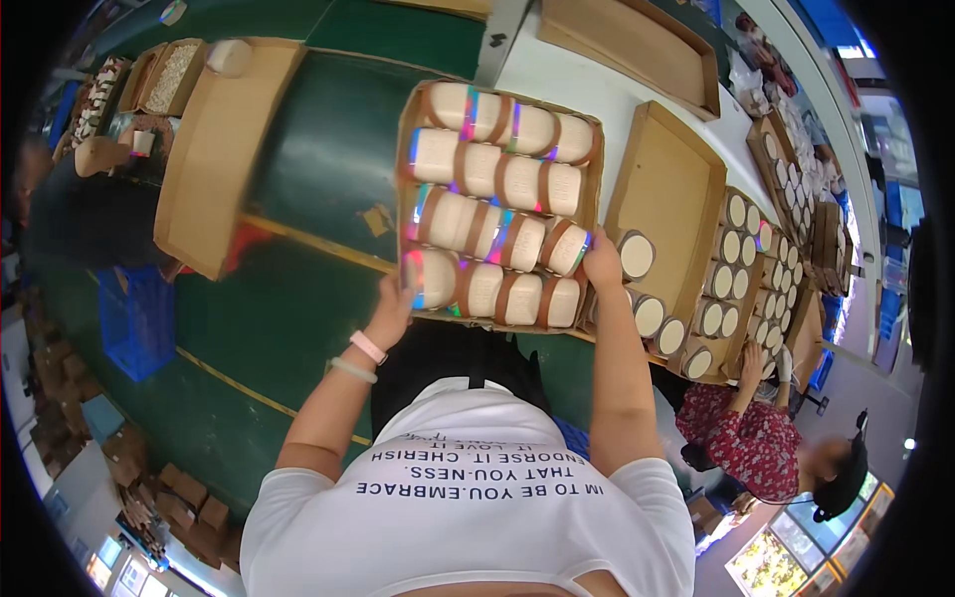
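Note:
Between my hands I carry a shallow cardboard tray (592,318). Rows of cream-white, rounded cylinders (462,221) lie on their sides in it, with brown bands between them and shiny rainbow-coloured strips on some. My left hand (395,301) grips the tray's near left corner. On the opposite side, my right hand (601,263) is closed around the right edge, close to the last cylinders. The undersides of the tray and most of my fingertips are hidden.
A white table (617,75) bears an open cardboard tray (668,164) and several trays of round, cream-topped pieces (731,249). At the right, a person in a red floral top (741,438) handles pieces. On the left are another person, a long cardboard tray (224,149) and a blue crate (137,323).

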Demonstrator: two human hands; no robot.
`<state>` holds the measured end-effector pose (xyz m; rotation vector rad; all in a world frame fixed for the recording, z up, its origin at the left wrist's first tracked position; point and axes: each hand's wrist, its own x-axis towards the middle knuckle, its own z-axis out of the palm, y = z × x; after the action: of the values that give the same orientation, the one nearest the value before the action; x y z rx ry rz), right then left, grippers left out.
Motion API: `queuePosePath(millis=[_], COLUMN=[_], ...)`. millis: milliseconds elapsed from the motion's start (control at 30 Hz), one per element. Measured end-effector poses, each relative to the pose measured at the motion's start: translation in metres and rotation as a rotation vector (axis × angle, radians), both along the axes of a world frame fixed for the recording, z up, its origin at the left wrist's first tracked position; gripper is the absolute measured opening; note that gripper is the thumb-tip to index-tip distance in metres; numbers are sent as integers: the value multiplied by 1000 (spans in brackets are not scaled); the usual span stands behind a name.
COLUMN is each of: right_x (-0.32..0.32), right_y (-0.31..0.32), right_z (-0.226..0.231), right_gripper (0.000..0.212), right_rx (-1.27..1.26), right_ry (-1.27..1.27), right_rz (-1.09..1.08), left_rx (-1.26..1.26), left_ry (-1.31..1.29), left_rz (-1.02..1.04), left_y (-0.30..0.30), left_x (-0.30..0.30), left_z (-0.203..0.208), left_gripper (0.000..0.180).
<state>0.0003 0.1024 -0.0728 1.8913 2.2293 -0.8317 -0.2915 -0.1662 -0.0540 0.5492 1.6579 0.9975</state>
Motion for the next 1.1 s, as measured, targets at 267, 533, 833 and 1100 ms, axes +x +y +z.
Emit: queuePosePath(millis=[267,533,833,1100], right_x=[-17,-7,-28,-59], right_y=[-58,-111,-128,-189], right_z=[39,70,116,115], right_gripper=[47,60,35,47], right_rx=[101,213,170,37], right_ry=[165,175,-249,-121], right_rz=[-149,171,515,482], left_rx=[35,53,329,215], left_ry=[32,947,1271,1090], left_rz=[-88,1,-376,-773], left_y=[9,-6,4,10], left_x=[-51,-9,36,38], left_z=[-36,-8,71,56], left_gripper=[59,45,53,53])
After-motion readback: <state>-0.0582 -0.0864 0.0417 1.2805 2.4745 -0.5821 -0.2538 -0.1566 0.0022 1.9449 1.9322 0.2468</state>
